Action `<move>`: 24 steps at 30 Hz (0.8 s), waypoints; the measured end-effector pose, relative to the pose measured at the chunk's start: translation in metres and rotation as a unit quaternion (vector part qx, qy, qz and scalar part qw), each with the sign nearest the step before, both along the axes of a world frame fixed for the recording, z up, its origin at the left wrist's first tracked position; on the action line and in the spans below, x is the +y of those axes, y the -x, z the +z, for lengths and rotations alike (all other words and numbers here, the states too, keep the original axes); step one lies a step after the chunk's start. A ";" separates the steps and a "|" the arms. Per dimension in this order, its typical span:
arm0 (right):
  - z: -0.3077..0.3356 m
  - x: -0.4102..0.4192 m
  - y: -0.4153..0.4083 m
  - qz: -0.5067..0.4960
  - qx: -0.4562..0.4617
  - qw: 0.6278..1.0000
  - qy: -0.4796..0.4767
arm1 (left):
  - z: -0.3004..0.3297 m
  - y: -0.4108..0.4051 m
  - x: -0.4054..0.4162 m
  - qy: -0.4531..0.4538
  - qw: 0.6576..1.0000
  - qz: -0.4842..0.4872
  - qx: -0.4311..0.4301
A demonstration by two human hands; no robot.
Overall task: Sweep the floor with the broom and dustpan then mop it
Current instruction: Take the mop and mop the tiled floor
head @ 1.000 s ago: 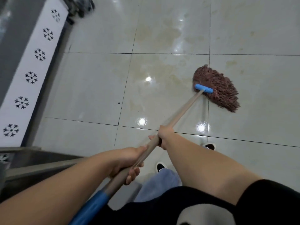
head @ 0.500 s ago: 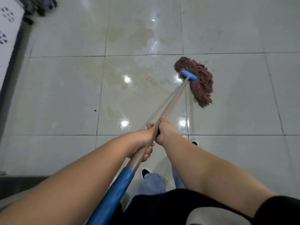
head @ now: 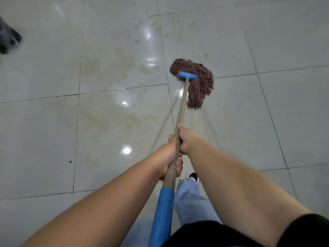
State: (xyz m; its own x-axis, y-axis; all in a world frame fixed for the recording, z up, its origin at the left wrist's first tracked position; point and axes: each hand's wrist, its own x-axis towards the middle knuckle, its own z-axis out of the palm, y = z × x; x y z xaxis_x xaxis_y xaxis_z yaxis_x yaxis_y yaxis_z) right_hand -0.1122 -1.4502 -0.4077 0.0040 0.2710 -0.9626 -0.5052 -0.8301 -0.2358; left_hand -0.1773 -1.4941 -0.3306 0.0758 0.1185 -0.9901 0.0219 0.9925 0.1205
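Note:
A mop with a brown string head and a blue clamp lies on the glossy tiled floor, ahead and slightly right of centre. Its tan handle runs back toward me and ends in a blue grip. My right hand grips the handle from the right, higher up the shaft. My left hand grips it just below, fingers curled round it. The two hands touch each other. No broom or dustpan is in view.
The pale floor tiles show yellowish wet stains left of the mop. A blurred dark grey object sits at the far left edge. My light blue trouser leg and a dark shoe are below the hands.
The view has swung right; the patterned panel and ledge on the left are gone. The mop handle now points almost straight ahead, and my left hand has slid up to meet the right.

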 end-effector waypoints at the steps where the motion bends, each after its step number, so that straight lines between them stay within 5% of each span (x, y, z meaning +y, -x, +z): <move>1: 0.001 0.018 -0.010 0.018 -0.007 1.000 -0.003 | 0.001 -0.010 0.017 0.000 1.000 0.011 -0.003; 11: -0.003 0.191 -0.068 0.140 -0.097 0.985 -0.007 | -0.004 -0.076 0.181 -0.024 0.999 0.031 -0.027; 24: 0.018 0.456 -0.147 0.185 -0.085 0.979 -0.003 | 0.000 -0.153 0.441 -0.005 0.993 0.105 -0.056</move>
State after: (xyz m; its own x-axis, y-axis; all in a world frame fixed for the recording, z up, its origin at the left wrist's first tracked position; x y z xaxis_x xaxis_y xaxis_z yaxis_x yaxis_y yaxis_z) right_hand 0.0348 -0.9938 -0.3900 0.0639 0.2888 -0.9552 -0.1234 -0.9476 -0.2948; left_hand -0.0245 -1.0530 -0.3307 0.1572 0.1525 -0.9757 -0.1985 0.9727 0.1200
